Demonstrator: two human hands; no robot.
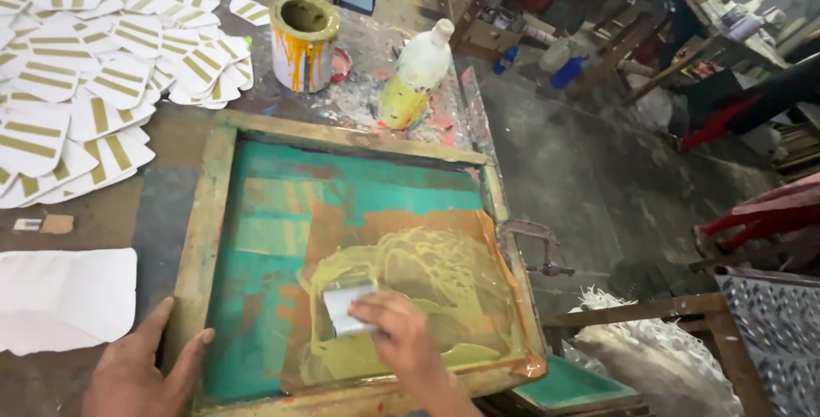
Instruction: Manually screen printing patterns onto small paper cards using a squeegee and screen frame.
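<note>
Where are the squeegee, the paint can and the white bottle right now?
squeegee (344,308): head view, on its pale blade.
paint can (301,54): head view, on its drip-stained side wall.
white bottle (418,71): head view, on its body.

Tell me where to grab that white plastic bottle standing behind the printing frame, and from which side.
Grip the white plastic bottle around its upper body, just below the narrow neck, coming from the near side over the wooden frame. It leans slightly, its lower half looks coated in wet yellow ink, and the paint can stands to its left.
</note>
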